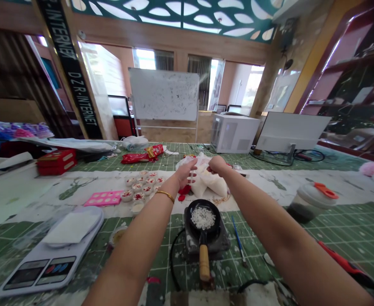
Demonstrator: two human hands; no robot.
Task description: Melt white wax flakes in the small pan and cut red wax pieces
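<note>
Both arms reach forward over the table. My left hand (187, 173) has its fingers spread beside the white plastic bags (210, 182), holding nothing. At the bags' upper right, my right hand (217, 165) is closed; what it holds, if anything, is hidden. Nearer to me, a small black pan (200, 231) with a wooden handle sits on a dark hot plate (189, 246), and white pieces (202, 217) lie in it. Left of the bags stand several small cups (138, 196) with white filling and red bits, next to a pink mold (102, 198).
At the left lie a white scale (43, 263) and a red box (56, 162). A blue brush (237, 238), an orange-lidded jug (310, 199) and a red-handled tool (342, 259) are at the right. Behind are red packets (139, 157) and a monitor (291, 134).
</note>
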